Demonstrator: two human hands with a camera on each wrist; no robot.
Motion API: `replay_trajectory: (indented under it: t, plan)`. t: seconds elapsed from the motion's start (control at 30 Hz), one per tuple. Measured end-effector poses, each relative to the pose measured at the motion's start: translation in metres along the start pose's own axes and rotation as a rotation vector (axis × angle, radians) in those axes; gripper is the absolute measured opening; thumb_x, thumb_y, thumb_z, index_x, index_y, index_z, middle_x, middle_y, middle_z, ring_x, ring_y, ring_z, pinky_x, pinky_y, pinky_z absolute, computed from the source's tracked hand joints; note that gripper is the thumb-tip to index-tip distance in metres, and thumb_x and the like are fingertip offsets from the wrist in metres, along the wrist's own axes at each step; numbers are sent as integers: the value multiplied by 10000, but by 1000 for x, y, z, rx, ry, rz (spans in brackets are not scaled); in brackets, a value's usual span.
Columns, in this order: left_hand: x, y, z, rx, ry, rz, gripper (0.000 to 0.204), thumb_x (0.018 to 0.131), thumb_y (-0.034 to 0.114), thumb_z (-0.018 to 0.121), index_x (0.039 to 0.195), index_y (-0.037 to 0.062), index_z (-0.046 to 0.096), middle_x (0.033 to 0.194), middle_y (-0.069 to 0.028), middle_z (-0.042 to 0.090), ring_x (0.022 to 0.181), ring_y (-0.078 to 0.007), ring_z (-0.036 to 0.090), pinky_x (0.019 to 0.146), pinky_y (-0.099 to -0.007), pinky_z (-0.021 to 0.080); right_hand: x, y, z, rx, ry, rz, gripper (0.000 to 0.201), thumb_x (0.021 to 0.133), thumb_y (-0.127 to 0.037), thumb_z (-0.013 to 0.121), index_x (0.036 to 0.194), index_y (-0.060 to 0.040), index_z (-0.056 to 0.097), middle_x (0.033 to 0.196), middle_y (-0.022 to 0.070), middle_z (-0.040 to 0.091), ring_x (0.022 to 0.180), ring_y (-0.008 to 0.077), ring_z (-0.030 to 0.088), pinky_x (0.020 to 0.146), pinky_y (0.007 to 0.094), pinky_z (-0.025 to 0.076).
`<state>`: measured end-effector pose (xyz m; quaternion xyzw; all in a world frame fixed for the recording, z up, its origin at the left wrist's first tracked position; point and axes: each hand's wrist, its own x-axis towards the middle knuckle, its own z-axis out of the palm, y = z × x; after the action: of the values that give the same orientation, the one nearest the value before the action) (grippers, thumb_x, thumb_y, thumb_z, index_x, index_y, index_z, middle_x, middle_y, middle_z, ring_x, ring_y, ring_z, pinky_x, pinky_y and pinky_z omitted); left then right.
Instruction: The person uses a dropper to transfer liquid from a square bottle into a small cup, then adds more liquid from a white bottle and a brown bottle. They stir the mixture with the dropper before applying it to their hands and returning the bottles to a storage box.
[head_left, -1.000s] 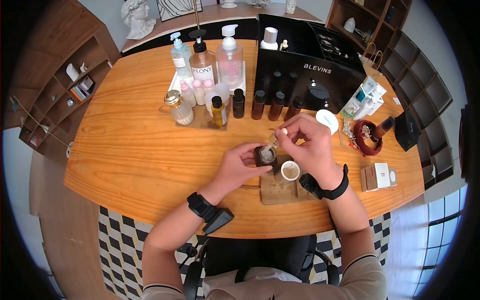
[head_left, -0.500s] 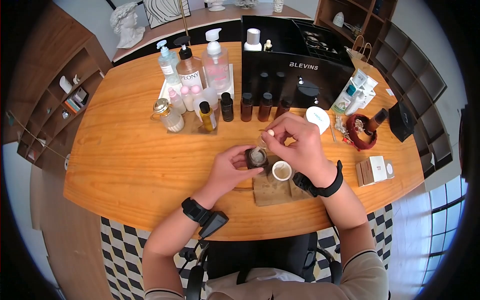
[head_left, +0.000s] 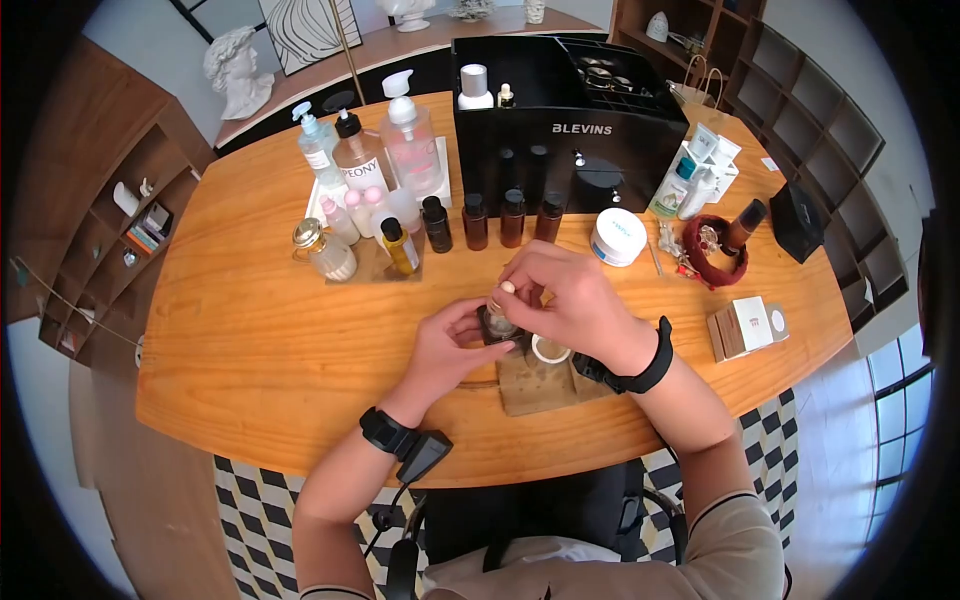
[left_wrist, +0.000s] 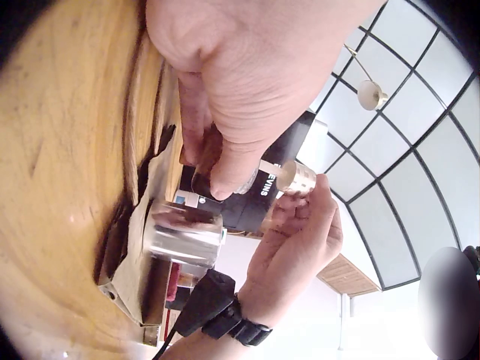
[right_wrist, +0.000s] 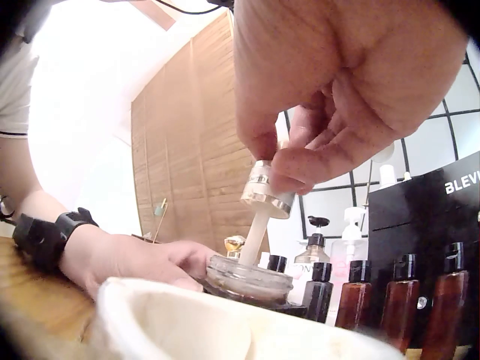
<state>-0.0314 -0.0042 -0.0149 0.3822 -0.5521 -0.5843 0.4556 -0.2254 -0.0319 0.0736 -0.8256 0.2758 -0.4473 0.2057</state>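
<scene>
Applicator (right_wrist: 268, 191) now lower toward the jar (right_wrist: 251, 280), pinched by right hand (head_left: 572, 305) fingers. Left hand (head_left: 440, 350): fingers curled around jar.

From my remote station I log: one home-like room — wooden table (head_left: 230, 340), pump bottles (head_left: 410, 155), black BLEVINS cosmetics case (head_left: 530, 165); sculpted bust (head_left: 238, 78), framed line print (head_left: 308, 32), wooden shelving (head_left: 150, 215), diamond-patterned floor covering (head_left: 262, 525) — household or styled studio, I cannot tell.

A dark, squat jar (right_wrist: 251, 281) (glass-rimmed) stands open, mouth up, near a white cup (right_wrist: 124, 311); a pale, gold-capped dropper (right_wrist: 257, 234) slants into it.
</scene>
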Motion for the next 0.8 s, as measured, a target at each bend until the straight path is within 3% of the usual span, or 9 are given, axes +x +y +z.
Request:
replay_trajectory:
  t: [0.23,0.3,0.33,0.43,0.5,0.63,0.73,0.8]
  plan:
    - [0,1,0,-17,-22,25,580,784,-7,837,1297,-35,570,1133,-112,693,1029,-151,675,929,-292,553,1,-7,-6,50,37,62,174,843,-50,726,795,14,571,749,101,561,585,230,586,532,324,470]
    - [-1,2,1,-10,-17,14,575,790,-39,817,1308,-34,566,1150,-106,687,1041,-147,666,939,-294,546,2,-3,-4,-52,-46,-3,154,837,-33,754,781,25,623,827,74,658,610,143,617,534,254,487]
    - [-2,3,1,-6,-7,5,573,797,-70,797,1318,-34,561,1168,-101,682,1054,-143,658,949,-295,539,2,-2,-4,-49,-46,-4,154,837,-33,754,781,25,623,827,74,658,610,143,617,534,254,487]
    - [-3,5,2,-27,2,8,573,801,-66,796,1321,-37,557,1169,-103,681,1055,-148,659,948,-295,540,3,1,-8,-37,-69,82,140,849,-37,744,790,26,634,834,78,663,622,147,623,532,257,490]
    - [-2,2,1,-27,15,12,575,802,-63,797,1324,-38,556,1170,-103,681,1053,-148,659,946,-294,542,5,-1,-11,23,-81,113,131,846,-47,727,836,28,621,772,110,584,630,236,604,554,336,483]
    - [-2,2,0,-31,15,21,577,804,-58,798,1327,-40,556,1180,-101,678,1049,-144,659,947,-295,543,7,2,-16,43,-103,79,141,838,-54,741,808,33,635,785,116,614,654,239,630,569,319,497]
    - [0,-3,-1,-62,38,60,568,784,22,846,1290,-27,591,1135,-93,694,1012,-126,665,903,-275,554,6,5,-20,38,-99,123,163,821,-61,762,770,37,642,787,118,641,652,237,645,585,310,512]
    - [-1,0,-3,-56,32,48,573,792,-15,826,1306,-33,576,1165,-96,684,1036,-136,661,930,-287,548,6,6,-23,-57,-85,172,187,815,-68,772,740,39,638,750,107,640,621,233,638,579,311,510]
